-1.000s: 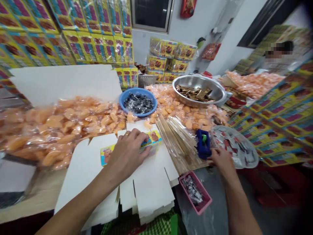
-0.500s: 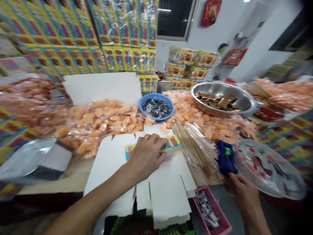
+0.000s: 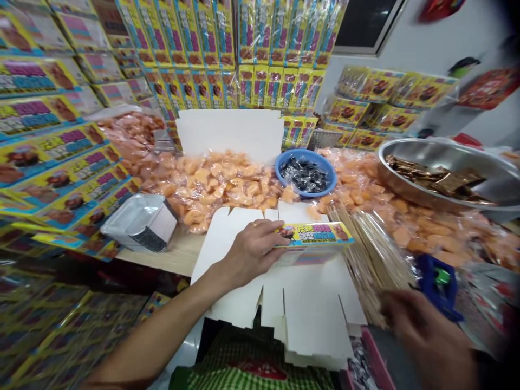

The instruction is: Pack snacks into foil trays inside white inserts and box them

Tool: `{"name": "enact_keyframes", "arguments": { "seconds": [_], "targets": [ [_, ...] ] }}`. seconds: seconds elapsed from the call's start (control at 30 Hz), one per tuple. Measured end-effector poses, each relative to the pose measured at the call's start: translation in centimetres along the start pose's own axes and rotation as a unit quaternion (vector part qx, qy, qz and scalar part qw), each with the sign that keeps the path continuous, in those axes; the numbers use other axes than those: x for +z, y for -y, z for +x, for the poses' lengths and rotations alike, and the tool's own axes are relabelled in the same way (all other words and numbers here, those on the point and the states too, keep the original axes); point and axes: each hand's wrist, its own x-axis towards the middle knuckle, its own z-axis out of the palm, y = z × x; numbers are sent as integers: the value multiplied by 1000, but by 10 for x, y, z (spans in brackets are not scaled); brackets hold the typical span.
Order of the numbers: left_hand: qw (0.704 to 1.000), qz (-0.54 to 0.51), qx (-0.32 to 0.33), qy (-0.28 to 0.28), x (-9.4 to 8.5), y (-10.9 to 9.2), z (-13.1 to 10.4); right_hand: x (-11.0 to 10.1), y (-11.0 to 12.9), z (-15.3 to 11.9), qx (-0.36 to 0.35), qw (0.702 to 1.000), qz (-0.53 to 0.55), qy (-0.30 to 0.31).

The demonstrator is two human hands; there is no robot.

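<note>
My left hand (image 3: 254, 252) grips the left end of a small yellow and blue printed box (image 3: 319, 234), which lies on a stack of flat white cardboard (image 3: 309, 303). Blurred by motion, my right hand (image 3: 422, 325) is at the lower right, beside a blue tape dispenser (image 3: 439, 284) with a green roll. Its fingers are smeared, so what they hold, if anything, does not show. Between the cardboard and the dispenser lie thin wooden sticks (image 3: 365, 254) in clear wrap.
Orange wrapped pieces (image 3: 219, 181) spread behind, with a blue bowl (image 3: 306, 172) of dark packets and a steel basin (image 3: 430, 200). Foil trays (image 3: 140, 219) stand left. Printed boxes (image 3: 60, 179) are stacked at left. A pink bin (image 3: 376, 360) sits at lower right.
The view has swung left. My right hand has come away from the blue dispenser and moved toward me. My left hand now holds the box by its left end, uncovering its printed side.
</note>
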Motion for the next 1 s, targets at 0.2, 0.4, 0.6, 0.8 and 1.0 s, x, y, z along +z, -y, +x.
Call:
{"name": "enact_keyframes", "arguments": {
  "seconds": [0.2,0.4,0.6,0.8,1.0],
  "targets": [
    [1000,5,-5,-20,1,-7,-2,95,140,-9,-23,942,299,151],
    [1000,11,-10,-8,-2,-11,-3,125,160,6,25,907,396,144],
    [996,-9,-47,78,-12,-10,2,137,150,3,-1,899,420,124],
    [950,-171,-202,167,-23,-3,35,144,145,-3,-44,908,406,96],
    [937,-14,-158,312,-17,-14,70,142,125,-8,-82,978,178,69]
  ]
}}
